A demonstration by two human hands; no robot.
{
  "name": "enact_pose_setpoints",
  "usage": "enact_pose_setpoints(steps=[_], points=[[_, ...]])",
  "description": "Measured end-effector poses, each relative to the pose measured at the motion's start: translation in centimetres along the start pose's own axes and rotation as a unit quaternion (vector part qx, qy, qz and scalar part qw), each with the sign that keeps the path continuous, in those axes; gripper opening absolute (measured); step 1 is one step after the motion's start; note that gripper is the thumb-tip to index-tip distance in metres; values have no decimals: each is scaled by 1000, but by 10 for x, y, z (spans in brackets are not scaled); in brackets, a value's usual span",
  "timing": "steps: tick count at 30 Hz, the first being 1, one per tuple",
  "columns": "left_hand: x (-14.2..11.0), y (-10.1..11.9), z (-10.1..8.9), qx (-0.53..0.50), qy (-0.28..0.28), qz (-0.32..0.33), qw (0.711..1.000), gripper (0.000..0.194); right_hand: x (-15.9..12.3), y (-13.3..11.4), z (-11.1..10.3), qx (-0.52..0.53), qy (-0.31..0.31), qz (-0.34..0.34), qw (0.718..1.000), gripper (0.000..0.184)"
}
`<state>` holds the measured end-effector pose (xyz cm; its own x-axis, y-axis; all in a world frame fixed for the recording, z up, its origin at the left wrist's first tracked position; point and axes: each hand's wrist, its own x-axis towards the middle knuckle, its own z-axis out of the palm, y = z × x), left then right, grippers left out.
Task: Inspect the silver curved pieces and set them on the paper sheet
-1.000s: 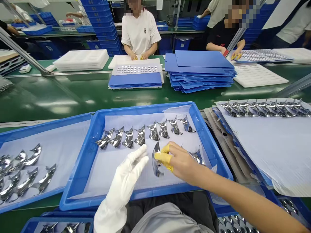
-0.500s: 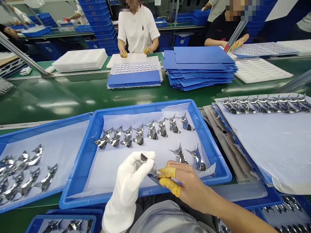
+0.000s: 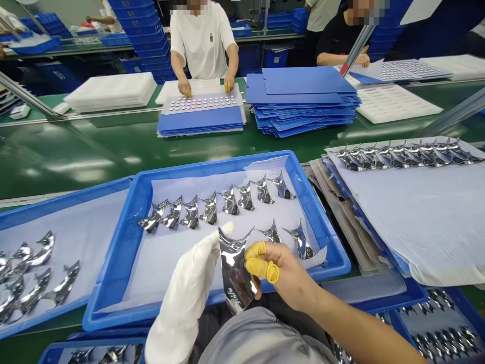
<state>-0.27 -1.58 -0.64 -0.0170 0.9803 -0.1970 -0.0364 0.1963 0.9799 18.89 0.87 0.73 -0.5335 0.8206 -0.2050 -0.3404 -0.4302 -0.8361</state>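
Note:
Both hands hold one shiny chrome part (image 3: 235,268) upright over the near rim of the middle blue tray (image 3: 132,217). My left hand (image 3: 189,293), in a white glove, backs the part's left side. My right hand (image 3: 280,275), with yellow finger cots on thumb and forefinger, pinches its right edge. Inside the tray, on white foam, a row of several chrome parts (image 3: 212,207) stands at the back. Two more chrome parts (image 3: 288,237) stand just beyond my right hand.
A blue tray (image 3: 56,217) at left holds more chrome parts. Foam sheets (image 3: 417,212) at right carry a row of parts. Across the green conveyor (image 3: 94,151) lie stacked blue sheets (image 3: 303,103); two people work there.
The chrome part was lifted from the tray foam toward me and turned upright. My gloved left hand took hold of it alongside the right. The view shifted slightly right.

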Motion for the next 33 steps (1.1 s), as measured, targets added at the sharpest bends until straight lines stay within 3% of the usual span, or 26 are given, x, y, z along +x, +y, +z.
enact_pose_setpoints(steps=[3,5,7,11,15,21,26,31,33], points=[[1,21,12,-26,-86,-54,994,87,0,-1,1,14,7,-10,1000,22],[0,31,18,-51,-110,-86,989,106,0,-1,3,18,7,-15,1000,21],[0,34,22,-80,-87,-85,989,96,0,-1,4,18,3,-19,1000,20],[4,27,21,-114,6,-37,993,47,1,1,4,36,-4,-25,999,21],[10,18,18,-122,35,-30,991,31,3,6,6,61,-10,-21,998,24],[13,18,19,-88,36,-6,995,25,4,5,10,67,9,-21,997,26],[12,28,24,-88,44,-31,995,27,3,4,12,85,14,-19,996,27],[4,18,20,-51,52,42,996,44,5,5,15,136,24,43,990,33],[3,7,18,-47,81,39,995,39,7,9,15,173,30,76,982,36]])
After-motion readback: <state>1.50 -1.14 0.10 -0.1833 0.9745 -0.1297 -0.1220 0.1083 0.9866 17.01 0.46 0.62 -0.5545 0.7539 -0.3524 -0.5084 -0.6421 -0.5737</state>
